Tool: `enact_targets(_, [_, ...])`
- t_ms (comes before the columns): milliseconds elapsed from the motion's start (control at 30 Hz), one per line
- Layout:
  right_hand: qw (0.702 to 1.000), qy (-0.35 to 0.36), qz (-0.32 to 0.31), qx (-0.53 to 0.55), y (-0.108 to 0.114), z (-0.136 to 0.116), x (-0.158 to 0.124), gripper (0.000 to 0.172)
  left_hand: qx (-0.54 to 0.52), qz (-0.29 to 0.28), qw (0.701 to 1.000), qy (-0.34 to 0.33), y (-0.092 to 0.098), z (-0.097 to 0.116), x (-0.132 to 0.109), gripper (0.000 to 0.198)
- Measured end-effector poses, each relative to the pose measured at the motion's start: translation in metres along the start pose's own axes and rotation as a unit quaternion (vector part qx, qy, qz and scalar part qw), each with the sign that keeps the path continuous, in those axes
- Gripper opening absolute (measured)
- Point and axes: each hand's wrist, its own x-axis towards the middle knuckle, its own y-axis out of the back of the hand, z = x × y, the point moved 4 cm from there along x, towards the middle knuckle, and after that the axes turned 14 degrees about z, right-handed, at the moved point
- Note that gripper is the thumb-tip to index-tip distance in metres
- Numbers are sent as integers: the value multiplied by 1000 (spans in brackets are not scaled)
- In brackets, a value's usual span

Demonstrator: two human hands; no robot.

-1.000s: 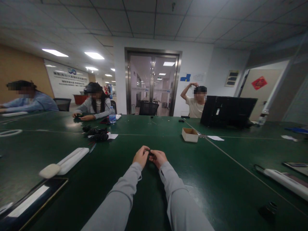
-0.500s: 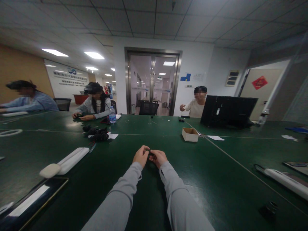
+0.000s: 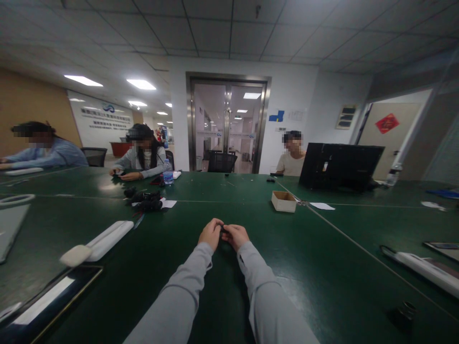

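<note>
Just above the green table (image 3: 308,267), both hands meet at the middle of the view. My left hand (image 3: 210,234) is closed, its thumb and fingertips on a small dark object (image 3: 223,229). From the other side, my right hand (image 3: 237,236) pinches the same object with bent fingers. Most of that piece is covered by the fingers, so its kind cannot be made out. Grey sleeves cover both forearms.
A small open box (image 3: 284,204) stands ahead to the right, near a black monitor (image 3: 340,165). Black gear (image 3: 145,199) and a water bottle (image 3: 168,173) are ahead left. A tablet (image 3: 53,301) and white case (image 3: 109,240) lie left. A black cylinder (image 3: 407,313) sits right. Several people sit around.
My hands hold nearly the same pose around the small dark object. The person by the monitor has lowered a raised hand. A pale flat panel now shows at the left edge.
</note>
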Motion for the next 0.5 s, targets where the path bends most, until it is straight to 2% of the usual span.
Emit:
enact_targets(333, [1000,-4,1,-1,0,-2,-3,5,17,-12,1000,16,1,-1,-2,20])
enact_targets(500, [1000,-3,-6,12,0,-1,-1,6,-3,-3,1000,-6,1,2,-1,17])
